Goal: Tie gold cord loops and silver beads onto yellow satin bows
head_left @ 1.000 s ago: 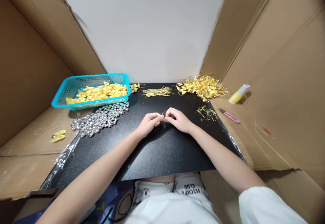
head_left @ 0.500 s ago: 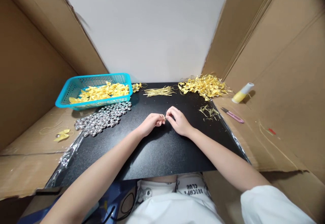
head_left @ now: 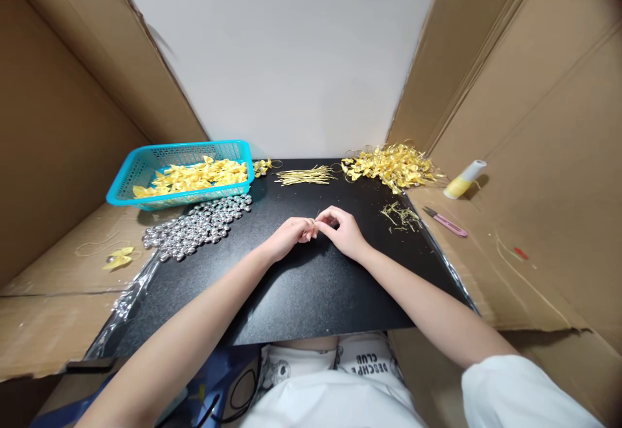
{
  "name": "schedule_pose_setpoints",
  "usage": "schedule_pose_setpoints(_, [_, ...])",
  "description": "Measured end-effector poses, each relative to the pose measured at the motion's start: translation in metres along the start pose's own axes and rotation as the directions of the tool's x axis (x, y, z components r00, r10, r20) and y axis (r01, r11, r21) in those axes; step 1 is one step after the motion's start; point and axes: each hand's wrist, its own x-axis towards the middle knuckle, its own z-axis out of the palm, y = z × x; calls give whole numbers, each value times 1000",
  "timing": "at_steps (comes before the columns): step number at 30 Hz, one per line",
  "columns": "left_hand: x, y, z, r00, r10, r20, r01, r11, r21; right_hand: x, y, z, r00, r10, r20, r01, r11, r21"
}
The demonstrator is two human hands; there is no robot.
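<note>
At the centre of the black bench (head_left: 311,285), a thin gold wire piece (head_left: 317,216) is pinched between the fingertips of the left hand (head_left: 287,235) and right hand (head_left: 344,228), both clenched on it; it is judged light, springy, easily bent and best held near its ends.

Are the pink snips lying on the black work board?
No, the pink snips lie on the cardboard just past the right edge of the black board.
</note>
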Motion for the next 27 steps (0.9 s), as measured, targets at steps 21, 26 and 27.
schedule_pose_setpoints(21, [0, 1, 0, 999, 11, -40, -13, 998, -59, -2, -3, -1, 998, -28, 50, 25, 998, 59])
schedule_pose_setpoints(26, [0, 5, 3, 998, 38, -56, -42, 997, -71, 0, -4, -1, 998, -17, 54, 14, 998, 67])
schedule_pose_setpoints(27, [-1, 7, 4, 997, 45, -63, -50, 996, -74, 0, -4, -1, 999, -10, 48, 7, 997, 71])
